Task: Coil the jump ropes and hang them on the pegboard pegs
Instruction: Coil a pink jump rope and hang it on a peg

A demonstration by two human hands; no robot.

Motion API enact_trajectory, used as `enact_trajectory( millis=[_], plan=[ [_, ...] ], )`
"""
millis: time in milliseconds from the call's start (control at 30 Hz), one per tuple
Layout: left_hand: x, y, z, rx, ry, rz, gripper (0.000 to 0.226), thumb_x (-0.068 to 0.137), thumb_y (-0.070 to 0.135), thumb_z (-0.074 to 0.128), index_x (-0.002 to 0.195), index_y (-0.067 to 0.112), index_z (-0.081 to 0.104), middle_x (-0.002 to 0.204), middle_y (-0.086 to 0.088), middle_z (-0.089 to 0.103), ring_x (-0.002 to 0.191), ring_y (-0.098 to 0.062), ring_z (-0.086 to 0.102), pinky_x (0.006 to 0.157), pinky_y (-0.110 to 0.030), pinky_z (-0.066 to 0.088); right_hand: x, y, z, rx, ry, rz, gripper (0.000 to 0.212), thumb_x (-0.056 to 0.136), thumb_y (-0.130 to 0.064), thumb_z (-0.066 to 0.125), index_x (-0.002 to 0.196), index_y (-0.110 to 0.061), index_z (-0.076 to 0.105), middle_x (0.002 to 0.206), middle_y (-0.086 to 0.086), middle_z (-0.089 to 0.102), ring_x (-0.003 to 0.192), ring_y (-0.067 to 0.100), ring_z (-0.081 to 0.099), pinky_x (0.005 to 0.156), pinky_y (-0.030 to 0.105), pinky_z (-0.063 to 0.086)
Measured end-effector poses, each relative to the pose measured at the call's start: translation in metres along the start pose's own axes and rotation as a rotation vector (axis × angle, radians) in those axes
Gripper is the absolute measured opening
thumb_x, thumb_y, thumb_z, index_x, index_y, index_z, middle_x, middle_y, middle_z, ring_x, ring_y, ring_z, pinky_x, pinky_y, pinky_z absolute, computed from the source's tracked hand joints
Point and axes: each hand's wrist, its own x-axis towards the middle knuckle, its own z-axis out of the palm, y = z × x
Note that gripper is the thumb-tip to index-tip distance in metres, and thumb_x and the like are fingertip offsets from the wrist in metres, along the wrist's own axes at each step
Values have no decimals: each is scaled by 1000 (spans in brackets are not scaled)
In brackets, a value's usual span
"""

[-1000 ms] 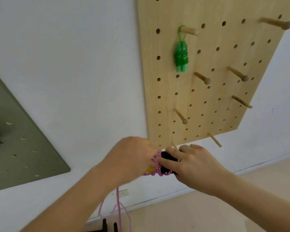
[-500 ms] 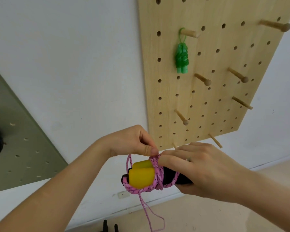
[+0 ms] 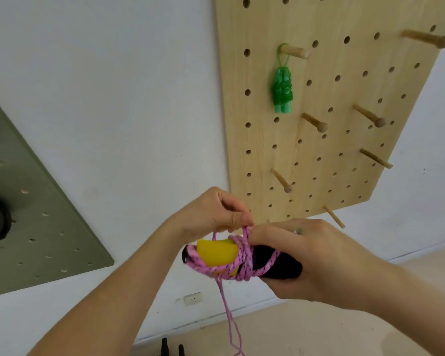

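One pink rope (image 3: 245, 264), left grip (image 3: 211, 214) pinching it, right grip (image 3: 319, 265) clasping two handles (image 3: 276, 260)

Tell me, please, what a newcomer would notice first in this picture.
The pink rope wound round yellow-and-black handles, low in the middle: the right hand grips the handles and the left hand pinches a strand above them. Next comes the green rope, coiled and hanging from a peg on the wooden pegboard up on the wall.

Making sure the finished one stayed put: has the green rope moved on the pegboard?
No. The green rope hangs from the same upper peg of the pegboard as before.
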Motion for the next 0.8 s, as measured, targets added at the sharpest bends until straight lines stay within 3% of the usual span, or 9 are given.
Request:
enact_trajectory(
  millis=[33, 133, 200, 267, 433, 533, 633, 700, 800],
  plan=[
    [0, -13, 2, -35, 37, -49, 2, 71, 17, 77, 72, 17, 76, 60, 3, 68, 56, -9, 61, 53, -17, 45, -1, 2, -1, 30, 42, 56, 40, 76, -37, 68, 113, -33, 55, 87, -14, 62, 65, 11, 56, 52, 27, 49],
    [-9, -41, 17, -210, 280, -271, 41, 69, -13, 70, 73, 28, 67, 46, 19, 61, 48, 7, 59, 50, -10, 46, -3, 7, 5, 184, 137, 234, 47, 72, -42, 65, 115, -44, 44, 92, -20, 63, 71, 5, 58, 55, 17, 47],
    [-18, -46, 31, -273, 319, -211, 34, 78, -3, 62, 68, 29, 57, 44, 12, 59, 40, -3, 52, 44, -15, 41, -4, 12, 13, 271, 160, 309, 57, 73, -36, 68, 123, -47, 42, 103, -24, 62, 82, 3, 60, 65, 17, 49],
    [-22, -42, 43, -326, 266, -111, 27, 86, 15, 61, 60, 24, 60, 53, -1, 53, 41, -11, 33, 40, -18, 25, -2, 15, 20, 300, 192, 349, 57, 75, -30, 68, 125, -44, 48, 101, -21, 63, 86, 5, 60, 70, 21, 50],
    [-34, -37, 60, -37, 295, -48, 17, 92, 28, 59, 88, 39, 71, 64, 5, 43, 56, -9, 35, 54, -18, 31, 2, 20, 46, 84, 238, 472, 51, 75, -44, 47, 126, -44, 46, 94, -16, 61, 69, 13, 57, 57, 35, 52],
    [-39, -23, 65, -140, 265, -19, 33, 90, 45, 54, 61, 29, 58, 61, 4, 36, 48, -7, 30, 48, -13, 27, 5, 19, 63, -172, 315, 455, 51, 79, -39, 51, 130, -32, 51, 104, -10, 63, 64, 16, 60, 52, 30, 48],
    [-32, -21, 69, -198, 419, -39, 38, 89, 44, 54, 56, 27, 59, 46, 16, 47, 41, 0, 41, 44, -9, 29, 6, 17, 82, -316, 382, 409, 53, 83, -27, 64, 134, -17, 54, 114, 2, 62, 77, 23, 64, 61, 32, 49],
    [-32, -21, 74, -240, 478, -34, 32, 91, 40, 55, 66, 23, 64, 44, 17, 49, 42, 2, 45, 44, -7, 31, 1, 15, 88, -298, 308, 422, 66, 80, -32, 66, 141, -16, 46, 123, 3, 58, 85, 24, 64, 66, 32, 49],
    [-32, -29, 76, -285, 535, -64, 35, 90, 44, 56, 72, 16, 68, 48, 12, 41, 44, -5, 34, 45, -14, 28, -3, 11, 83, -101, 144, 480, 80, 78, -51, 52, 150, -25, 28, 136, -9, 45, 100, 15, 59, 72, 30, 55]
  ],
)
